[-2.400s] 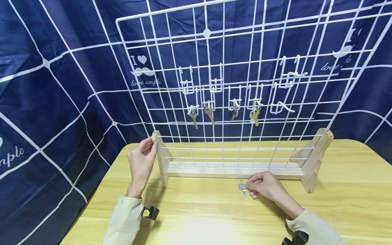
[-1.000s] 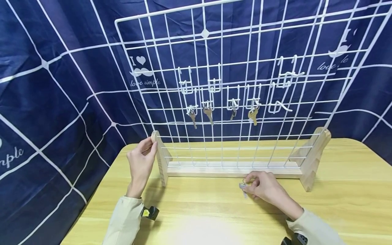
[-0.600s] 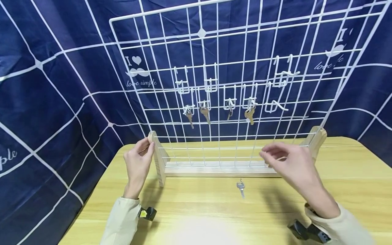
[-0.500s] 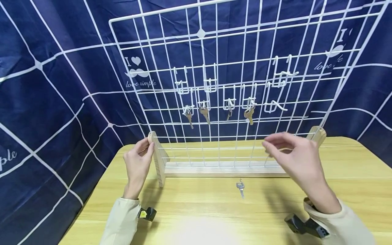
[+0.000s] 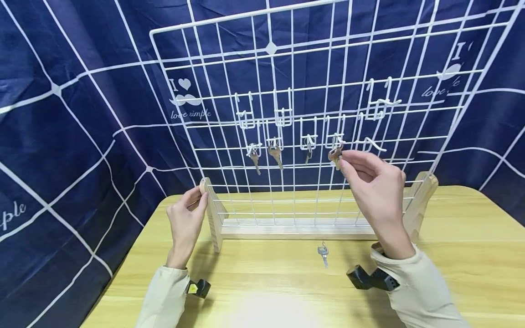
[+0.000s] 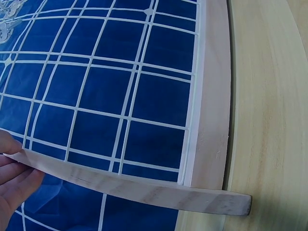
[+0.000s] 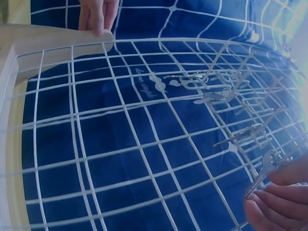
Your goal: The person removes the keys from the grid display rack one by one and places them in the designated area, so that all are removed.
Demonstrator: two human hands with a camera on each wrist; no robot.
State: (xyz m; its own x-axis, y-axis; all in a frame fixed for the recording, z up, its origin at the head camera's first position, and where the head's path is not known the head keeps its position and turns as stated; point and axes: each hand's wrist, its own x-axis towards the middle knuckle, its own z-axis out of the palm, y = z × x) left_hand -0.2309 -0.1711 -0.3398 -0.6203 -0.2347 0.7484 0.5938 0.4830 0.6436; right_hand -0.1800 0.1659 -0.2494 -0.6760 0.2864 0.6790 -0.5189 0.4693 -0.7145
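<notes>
My left hand (image 5: 186, 216) grips the top of the left wooden upright (image 5: 211, 214) of a white wire grid rack (image 5: 293, 182). In the left wrist view its fingers (image 6: 21, 187) hold that wooden end. My right hand (image 5: 375, 184) is raised to the hooks and pinches a brass-coloured key (image 5: 335, 155) at the rightmost hook that bears one. The right wrist view shows this key (image 7: 264, 171) between thumb and fingers, its ring partly hidden. Three other keys hang to its left, among them a brownish key (image 5: 275, 152). A silver key (image 5: 323, 253) with a small ring lies on the table.
White hooks without keys hang on the grid, such as the upper right hook (image 5: 377, 107) and an upper left hook (image 5: 246, 116). The rack's wooden base bar (image 5: 295, 231) crosses the yellow wooden table (image 5: 246, 282). A dark blue patterned cloth (image 5: 82, 159) surrounds it.
My right hand has left the silver key on the table, withdrawn to the right, then risen leftward to the hanging brass-coloured key. The left hand has stayed on the upright.
</notes>
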